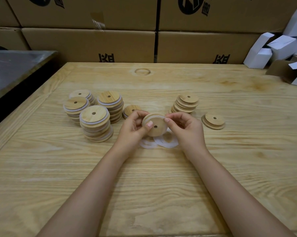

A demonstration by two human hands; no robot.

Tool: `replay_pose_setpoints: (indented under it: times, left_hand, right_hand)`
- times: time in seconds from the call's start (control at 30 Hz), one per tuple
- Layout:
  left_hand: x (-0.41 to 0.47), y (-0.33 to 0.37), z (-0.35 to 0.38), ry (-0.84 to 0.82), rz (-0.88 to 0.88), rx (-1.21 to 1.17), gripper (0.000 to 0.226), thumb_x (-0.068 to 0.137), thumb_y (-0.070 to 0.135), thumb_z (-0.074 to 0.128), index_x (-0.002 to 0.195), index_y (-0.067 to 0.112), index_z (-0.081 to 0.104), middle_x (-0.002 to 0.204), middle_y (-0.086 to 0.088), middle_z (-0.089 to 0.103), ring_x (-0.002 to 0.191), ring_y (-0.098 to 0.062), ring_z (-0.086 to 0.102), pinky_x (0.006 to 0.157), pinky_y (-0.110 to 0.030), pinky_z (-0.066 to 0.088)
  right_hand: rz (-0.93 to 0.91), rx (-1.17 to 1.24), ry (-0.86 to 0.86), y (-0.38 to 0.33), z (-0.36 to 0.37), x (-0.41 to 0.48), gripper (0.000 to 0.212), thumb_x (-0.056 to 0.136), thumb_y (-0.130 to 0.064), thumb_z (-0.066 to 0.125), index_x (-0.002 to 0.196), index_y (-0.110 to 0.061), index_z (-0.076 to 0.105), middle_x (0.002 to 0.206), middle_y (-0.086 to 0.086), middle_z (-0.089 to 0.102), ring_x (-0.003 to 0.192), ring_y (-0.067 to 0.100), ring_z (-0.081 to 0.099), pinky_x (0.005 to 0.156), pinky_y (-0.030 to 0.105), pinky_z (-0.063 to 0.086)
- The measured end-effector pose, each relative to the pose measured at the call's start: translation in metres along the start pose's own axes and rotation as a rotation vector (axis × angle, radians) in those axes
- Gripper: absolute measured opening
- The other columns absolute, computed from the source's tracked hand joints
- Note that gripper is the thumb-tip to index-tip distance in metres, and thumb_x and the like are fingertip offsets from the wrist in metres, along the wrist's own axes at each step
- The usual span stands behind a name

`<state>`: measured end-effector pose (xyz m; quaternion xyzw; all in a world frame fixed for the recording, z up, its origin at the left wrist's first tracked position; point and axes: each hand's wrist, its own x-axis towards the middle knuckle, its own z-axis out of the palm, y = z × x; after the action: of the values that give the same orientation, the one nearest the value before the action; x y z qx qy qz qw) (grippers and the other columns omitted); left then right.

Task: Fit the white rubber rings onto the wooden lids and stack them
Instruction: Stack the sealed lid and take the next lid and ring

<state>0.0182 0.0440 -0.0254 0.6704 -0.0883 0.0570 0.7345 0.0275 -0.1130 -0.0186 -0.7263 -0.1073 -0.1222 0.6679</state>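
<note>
The left hand (132, 127) grips a wooden lid (157, 128) by its rim, thumb on its face, tilting it toward the person so the right hand (185, 129), pinching a white ring (158, 116), can stretch it over the edge. Loose rings (168, 144) lie on the table (144, 185) just beneath, within reach. 4 tall ringed stacks (94, 124) stand left; bare lids (186, 104) wait right.

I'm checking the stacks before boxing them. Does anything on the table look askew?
Yes. The nearest left stack is uneven: its lower lids sit shifted right and white rings poke out between them. The right stack is staggered too. Nothing looks spilled or broken.
</note>
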Motion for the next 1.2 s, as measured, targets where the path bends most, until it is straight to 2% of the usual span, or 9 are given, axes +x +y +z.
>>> replay_pose_setpoints:
  times: [0.3,0.43,0.53,0.57,0.7,0.77,0.93,1.07,1.2]
  left_hand:
    - [0.0005,-0.0027,0.0013,0.002,0.039,0.090,0.017,0.090,0.000,0.057,0.102,0.012,0.058,0.089,-0.001,0.066,0.081,-0.004,0.063,0.074,-0.022,0.051]
    - [0.0002,-0.0033,0.0011,-0.002,0.046,0.095,0.017,0.089,0.000,0.057,0.100,0.013,0.058,0.087,0.001,0.066,0.079,-0.003,0.062,0.070,-0.019,0.051]
    - [0.0001,-0.0047,0.0008,-0.009,0.051,0.104,0.019,0.089,-0.001,0.058,0.096,0.017,0.058,0.086,0.002,0.066,0.079,-0.006,0.062,0.070,-0.022,0.050]
    - [0.0001,-0.0052,0.0006,-0.010,0.050,0.100,0.020,0.089,-0.001,0.057,0.096,0.017,0.058,0.086,0.002,0.066,0.079,-0.007,0.062,0.071,-0.023,0.050]
    - [0.0009,-0.0067,-0.0005,-0.025,0.064,0.077,0.019,0.088,0.001,0.058,0.096,0.019,0.057,0.088,0.002,0.065,0.082,-0.006,0.061,0.075,-0.023,0.049]
    - [0.0011,-0.0067,-0.0018,-0.038,0.073,0.074,0.017,0.084,0.007,0.058,0.097,0.018,0.057,0.091,0.001,0.064,0.085,-0.007,0.061,0.076,-0.022,0.049]
    - [0.0020,-0.0068,-0.0046,-0.051,0.094,0.093,0.022,0.088,-0.003,0.056,0.098,0.017,0.057,0.092,0.000,0.064,0.087,-0.007,0.061,0.078,-0.023,0.049]
    - [0.0023,-0.0066,-0.0053,-0.054,0.090,0.086,0.019,0.087,-0.002,0.057,0.099,0.013,0.057,0.092,-0.003,0.065,0.088,-0.011,0.062,0.080,-0.027,0.050]
    - [0.0026,-0.0078,-0.0058,-0.046,0.079,0.088,0.019,0.089,-0.003,0.057,0.099,0.013,0.057,0.091,-0.002,0.066,0.086,-0.010,0.062,0.077,-0.024,0.051]
  right_hand:
    - [-0.051,-0.157,-0.043,0.0008,0.0028,-0.0021,0.020,0.081,-0.012,0.071,0.078,-0.031,0.065,0.076,-0.015,0.068,0.079,0.002,0.063,0.078,0.020,0.049]
    - [-0.186,-0.325,0.006,-0.0027,0.0059,-0.0073,0.009,0.080,-0.009,0.070,0.082,-0.017,0.066,0.078,-0.010,0.067,0.079,0.000,0.060,0.076,0.011,0.044]
    - [-0.337,-0.498,0.044,-0.0041,0.0080,-0.0091,0.003,0.080,-0.004,0.069,0.084,-0.004,0.068,0.078,0.002,0.069,0.076,0.013,0.064,0.073,0.024,0.048]
    - [-0.333,-0.500,0.047,-0.0042,0.0083,-0.0091,0.003,0.081,-0.003,0.068,0.084,-0.003,0.068,0.078,0.002,0.069,0.075,0.015,0.064,0.072,0.024,0.049]
    - [-0.166,-0.359,0.040,-0.0057,0.0089,-0.0085,0.005,0.083,-0.006,0.065,0.083,-0.009,0.069,0.075,-0.008,0.067,0.074,0.003,0.062,0.068,0.009,0.045]
    - [-0.114,-0.314,0.040,-0.0050,0.0081,-0.0073,0.007,0.084,-0.008,0.065,0.082,-0.013,0.070,0.075,-0.010,0.068,0.073,0.001,0.063,0.069,0.012,0.048]
    - [-0.046,-0.198,0.015,-0.0046,0.0048,-0.0053,0.022,0.083,-0.010,0.069,0.072,-0.029,0.067,0.072,-0.014,0.069,0.071,0.000,0.065,0.068,0.015,0.051]
    - [-0.005,-0.155,-0.045,-0.0044,0.0011,-0.0016,0.020,0.081,-0.010,0.071,0.071,-0.027,0.068,0.074,-0.016,0.070,0.073,-0.001,0.065,0.069,0.013,0.049]
    - [0.017,-0.096,-0.063,-0.0032,0.0000,-0.0002,0.016,0.081,-0.010,0.072,0.073,-0.024,0.069,0.077,-0.011,0.071,0.074,0.001,0.065,0.068,0.014,0.049]
